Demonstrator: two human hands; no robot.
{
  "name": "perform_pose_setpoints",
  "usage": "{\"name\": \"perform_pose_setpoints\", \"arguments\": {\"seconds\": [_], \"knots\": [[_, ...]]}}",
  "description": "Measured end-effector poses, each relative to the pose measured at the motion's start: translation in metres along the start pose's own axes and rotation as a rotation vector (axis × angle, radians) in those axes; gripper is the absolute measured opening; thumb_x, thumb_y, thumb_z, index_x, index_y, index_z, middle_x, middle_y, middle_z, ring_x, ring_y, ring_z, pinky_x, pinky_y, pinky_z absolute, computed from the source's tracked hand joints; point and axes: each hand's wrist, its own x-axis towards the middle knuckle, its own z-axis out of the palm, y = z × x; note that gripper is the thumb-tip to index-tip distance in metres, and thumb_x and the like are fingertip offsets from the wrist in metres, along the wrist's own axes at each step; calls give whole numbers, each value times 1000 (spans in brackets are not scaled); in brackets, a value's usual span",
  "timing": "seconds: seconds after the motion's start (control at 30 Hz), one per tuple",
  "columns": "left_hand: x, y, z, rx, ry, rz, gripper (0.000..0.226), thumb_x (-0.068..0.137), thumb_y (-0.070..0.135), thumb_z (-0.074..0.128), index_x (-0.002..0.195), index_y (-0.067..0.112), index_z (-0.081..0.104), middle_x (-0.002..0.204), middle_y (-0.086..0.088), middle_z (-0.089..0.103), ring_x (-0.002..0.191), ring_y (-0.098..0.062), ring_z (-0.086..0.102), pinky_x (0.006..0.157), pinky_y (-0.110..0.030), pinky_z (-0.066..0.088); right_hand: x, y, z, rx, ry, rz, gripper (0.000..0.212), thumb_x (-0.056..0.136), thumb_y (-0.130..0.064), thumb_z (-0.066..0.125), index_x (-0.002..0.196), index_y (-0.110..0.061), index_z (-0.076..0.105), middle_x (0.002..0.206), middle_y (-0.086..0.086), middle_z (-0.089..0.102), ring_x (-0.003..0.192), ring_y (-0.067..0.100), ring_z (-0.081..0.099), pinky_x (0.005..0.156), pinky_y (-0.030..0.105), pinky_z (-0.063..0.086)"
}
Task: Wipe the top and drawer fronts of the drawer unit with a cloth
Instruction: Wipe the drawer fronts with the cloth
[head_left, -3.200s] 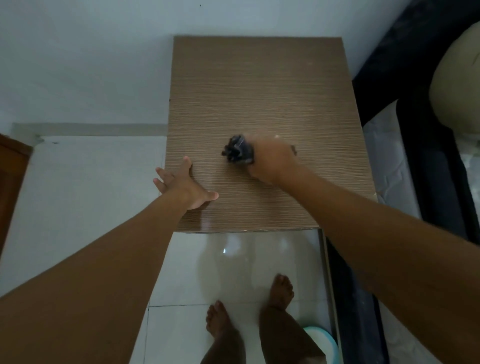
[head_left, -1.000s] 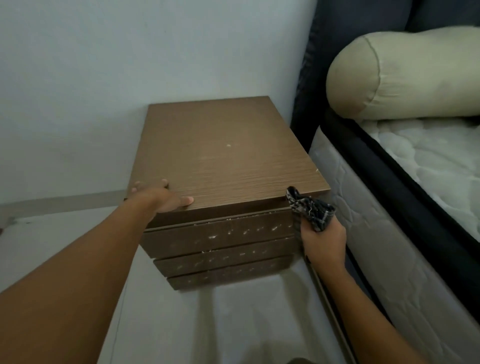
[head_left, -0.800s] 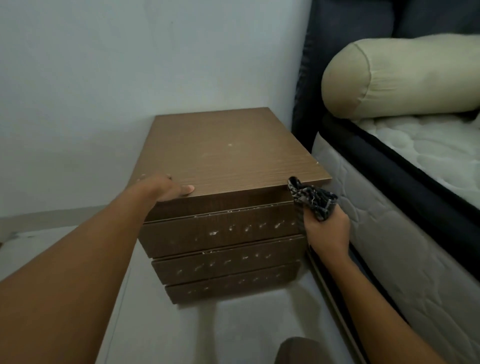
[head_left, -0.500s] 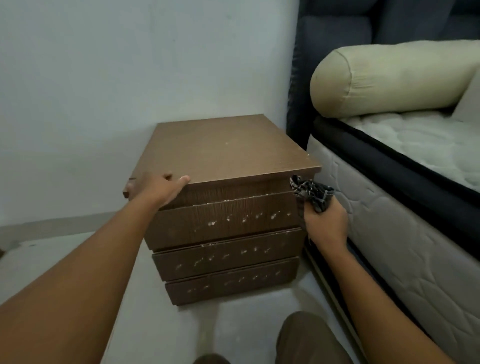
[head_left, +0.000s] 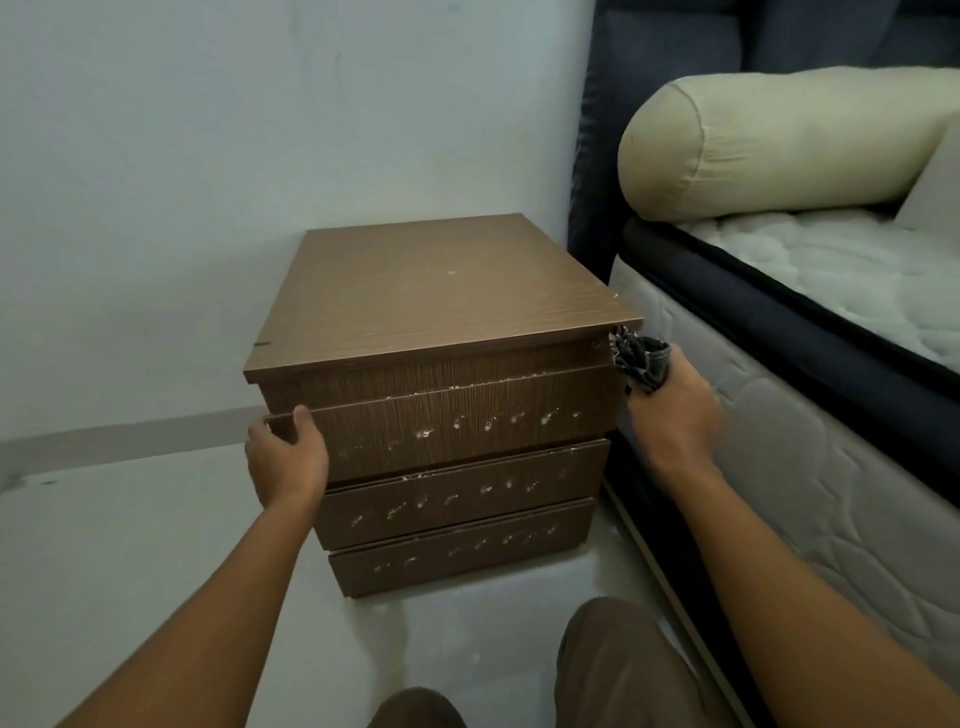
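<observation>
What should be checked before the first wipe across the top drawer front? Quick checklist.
1. Cloth gripped in right hand: ok.
2. Cloth at the top drawer front's right end: ok.
3. Cloth touching the front: cannot tell.
4. Left hand bracing the drawer's left end: ok.
5. Left hand out of the wipe path: not ok, it covers the left end.
6. Pale specks on all three fronts: not ok, unwiped.

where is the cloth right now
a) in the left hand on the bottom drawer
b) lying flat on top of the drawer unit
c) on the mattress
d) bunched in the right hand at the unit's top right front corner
d: the dark cloth is bunched in the right hand at the top right front corner of the drawer unit, while the left hand grips the left end of the top drawer front.
</observation>
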Motion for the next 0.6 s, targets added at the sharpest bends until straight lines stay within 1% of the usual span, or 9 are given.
{"name": "perform_pose_setpoints", "arguments": {"seconds": [0.03,0.1,0.2,0.27,0.37,0.43,0.5,0.57,0.6], "knots": [[4,0,-3,-39,1,-44,49,96,44,49,130,9,49,131,-14,55,118,-34,54,93,-41,43,0,0,-2,-12,-5,10,8,84,-16,58,92,-20,58,83,6,68,79,33,62,61,35,44],[9,0,-9,-102,17,-108,46,94,45,52,123,9,54,123,-13,60,111,-33,58,86,-36,42,-2,2,-6,-21,-32,14,10,86,-17,59,95,-19,59,86,8,69,82,35,62,61,32,38],[11,4,-12,-177,40,-202,41,92,39,57,120,8,55,123,-13,61,110,-33,58,82,-33,41,-5,5,-8,-15,-65,-15,9,86,-20,62,96,-18,61,87,9,70,82,35,62,61,30,33],[12,8,-13,-216,47,-246,39,91,34,58,121,8,54,124,-13,60,111,-32,57,82,-32,41,-6,7,-5,-30,-61,-43,6,85,-20,62,91,-18,61,82,8,68,80,34,62,60,30,33],[10,10,-13,-246,50,-266,37,91,30,58,121,8,54,126,-14,59,112,-33,56,82,-32,41,-9,8,-3,-46,-83,-104,6,83,-16,62,84,-21,58,69,-4,55,72,29,59,58,30,33],[6,12,-14,-260,54,-270,36,91,29,58,121,9,53,126,-14,59,111,-32,56,82,-31,40,-11,8,-4,-34,-88,-137,10,81,-16,63,84,-23,57,67,-9,52,66,21,54,57,29,35],[2,13,-17,-271,55,-276,35,92,28,57,122,9,52,125,-14,58,103,-30,55,80,-30,39,-13,6,-6,-43,-62,-182,11,82,-18,64,86,-25,58,69,-10,55,65,18,52,57,29,34],[-3,10,-21,-272,55,-267,35,92,28,57,121,9,53,124,-13,59,94,-25,50,79,-30,38,-11,6,-7,-56,-39,-232,10,84,-21,63,92,-27,60,77,-6,65,71,22,59,57,28,34],[-4,8,-22,-272,54,-261,35,91,28,58,120,9,53,123,-13,59,92,-24,50,78,-30,39,-9,6,-7,-76,-32,-261,12,85,-23,62,96,-27,62,82,-4,68,74,22,61,58,28,33]]}}
